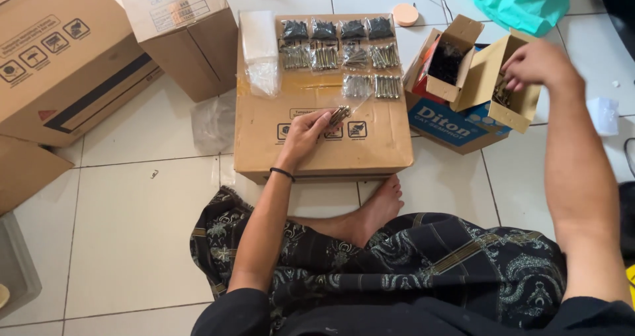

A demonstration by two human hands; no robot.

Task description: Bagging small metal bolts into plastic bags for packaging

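Head view shows you seated on the tiled floor (132, 230) with a flat cardboard box (264, 144) in front of you serving as a work surface. Your left hand (305, 134) rests on that box, its grip closed on a small bunch of metal bolts (340, 114) at the mouth of a clear plastic bag (360, 104). Your right hand (537, 63) reaches into a small open carton (503, 88) to your right; its fingers curl down inside, and I cannot tell whether they have hold of anything.

Judging by the layout, the packing is well along. Ten filled packets lie in rows at the far end of the box: four packets of dark screws (337, 30) in the back row, four packets of silver bolts (337, 57) in the middle row, and two more silver packets (374, 86) in the near row. That near row looks unfinished, with the bag under your left hand not yet laid in line. A stack of empty clear bags (259, 48) sits at the box's left edge. A second small open carton (446, 61) holds dark fasteners.
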